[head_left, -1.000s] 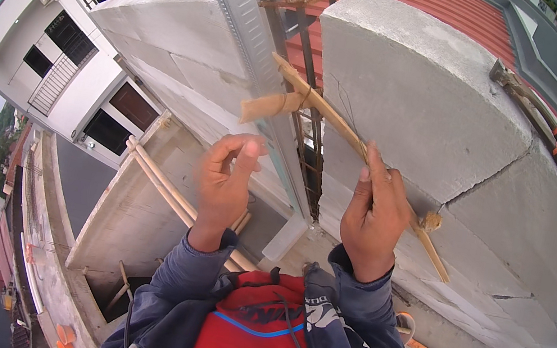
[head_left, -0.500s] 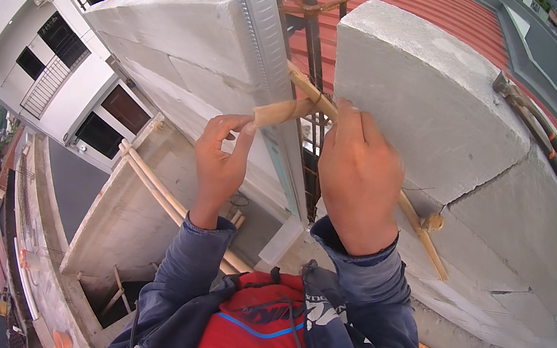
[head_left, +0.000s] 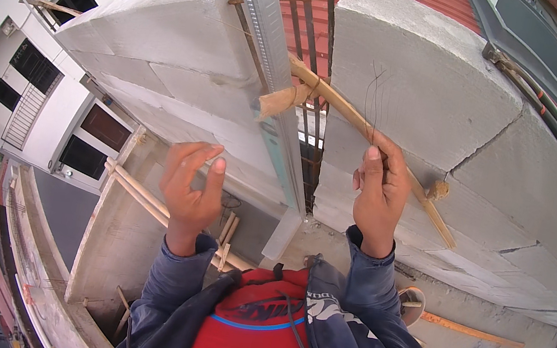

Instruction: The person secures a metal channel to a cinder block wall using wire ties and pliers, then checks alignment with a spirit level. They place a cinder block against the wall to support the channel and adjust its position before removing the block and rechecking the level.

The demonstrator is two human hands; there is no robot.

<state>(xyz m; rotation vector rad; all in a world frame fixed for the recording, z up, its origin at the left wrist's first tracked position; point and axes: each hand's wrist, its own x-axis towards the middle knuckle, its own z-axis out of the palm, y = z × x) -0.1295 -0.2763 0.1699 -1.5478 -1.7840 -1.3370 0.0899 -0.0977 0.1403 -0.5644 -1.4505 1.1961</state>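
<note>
Through the head view, I am monitoring both hands in front of a gap in a block wall. The right hand is pinching thin dark wire, with thumb and index fingertip closing together on its lower part. The wire's loose strands are rising from the fingertips and spreading slightly in front of the right wall section. The right hand is also overlapping a long wooden stick; I cannot tell whether it is touching it.

The left hand is hovering to the left, well apart from the wire. Its fingers are curling, and its thumb is standing apart from them. Of the things by the gap, it is nearest to a short wooden piece.

The short piece is crossing the stick's upper end at a perforated metal stud. The stick is slanting down to the right across the wall face. Steel bars are standing in the gap beside the stud. A long-handled tool is resting along the wall top at right. Light wooden poles are lying beyond the left hand.
</note>
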